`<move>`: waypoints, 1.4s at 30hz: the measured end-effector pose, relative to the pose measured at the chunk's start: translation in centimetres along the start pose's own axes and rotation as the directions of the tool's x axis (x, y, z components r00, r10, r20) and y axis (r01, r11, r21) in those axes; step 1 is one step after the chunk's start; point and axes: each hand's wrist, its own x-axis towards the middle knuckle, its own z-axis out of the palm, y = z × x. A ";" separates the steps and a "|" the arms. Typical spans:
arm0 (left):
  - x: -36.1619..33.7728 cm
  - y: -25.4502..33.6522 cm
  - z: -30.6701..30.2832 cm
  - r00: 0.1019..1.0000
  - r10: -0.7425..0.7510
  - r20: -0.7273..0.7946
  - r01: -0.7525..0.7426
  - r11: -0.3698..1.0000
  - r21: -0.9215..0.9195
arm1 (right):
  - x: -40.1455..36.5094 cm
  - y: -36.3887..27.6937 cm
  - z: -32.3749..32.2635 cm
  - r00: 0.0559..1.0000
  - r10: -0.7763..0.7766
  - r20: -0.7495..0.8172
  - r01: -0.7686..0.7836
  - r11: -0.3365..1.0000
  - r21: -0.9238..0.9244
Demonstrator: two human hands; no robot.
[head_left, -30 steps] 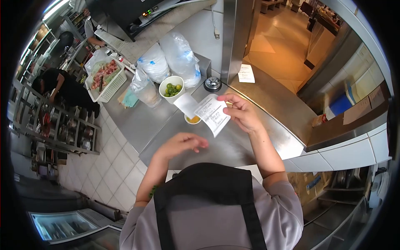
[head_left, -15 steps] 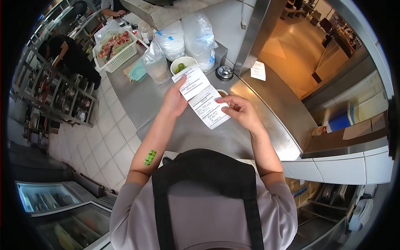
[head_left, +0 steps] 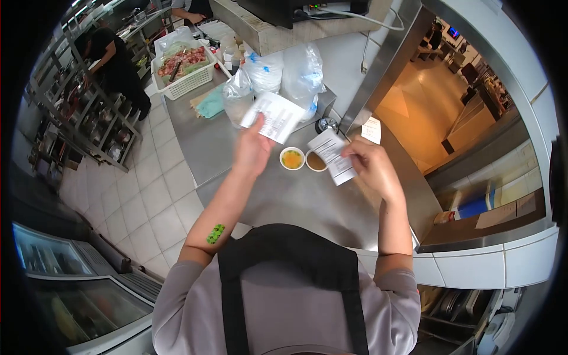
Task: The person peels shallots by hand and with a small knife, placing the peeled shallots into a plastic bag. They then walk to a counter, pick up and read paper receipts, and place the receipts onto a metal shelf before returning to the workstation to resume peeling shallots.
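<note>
My left hand [head_left: 252, 151] holds one printed paper slip [head_left: 274, 116] raised above the steel counter [head_left: 307, 201]. My right hand [head_left: 373, 168] pinches a second, smaller printed slip [head_left: 332, 155] by its lower edge. The two slips are apart from each other. Below and between my hands stand two small white cups on the counter: one with orange sauce [head_left: 292, 158] and one with brown sauce [head_left: 315, 161], the latter partly covered by the right slip.
Clear plastic bags [head_left: 284, 71] and a call bell [head_left: 325, 124] sit at the counter's back. A white basket of meat and greens [head_left: 188, 65] stands far left. Another slip [head_left: 371, 129] lies by the pass window. A person in black [head_left: 115, 56] works at the racks.
The single long slip held in both hands has come apart into two pieces. My left hand lifted one away to the left; my right hand keeps the other. The sauce cups are now uncovered.
</note>
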 end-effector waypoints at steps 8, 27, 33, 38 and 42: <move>-0.9 5.2 -1.9 1.000 0.021 -0.023 -0.017 0.988 0.154 | 2.7 -1.6 -17.7 0.454 -0.360 -0.815 0.024 0.919 -0.393; -3.7 5.0 -7.2 0.988 0.026 -0.154 0.027 0.943 0.333 | 8.0 -5.2 -33.9 0.228 -0.379 -0.897 -0.404 0.801 -0.442; -5.1 6.1 -10.2 0.971 0.003 -0.240 0.091 0.920 0.380 | 9.9 -5.9 -35.5 0.155 -0.461 -0.874 -0.303 0.820 -0.486; -6.4 8.3 -12.3 0.962 -0.002 -0.274 0.105 0.927 0.361 | 5.3 -6.8 -27.6 -0.033 -0.373 -0.927 -0.192 0.913 -0.361; -6.9 11.6 -16.8 0.967 -0.017 -0.256 0.107 0.933 0.343 | 3.3 -8.4 -12.7 0.042 -0.248 -0.968 0.097 0.965 -0.243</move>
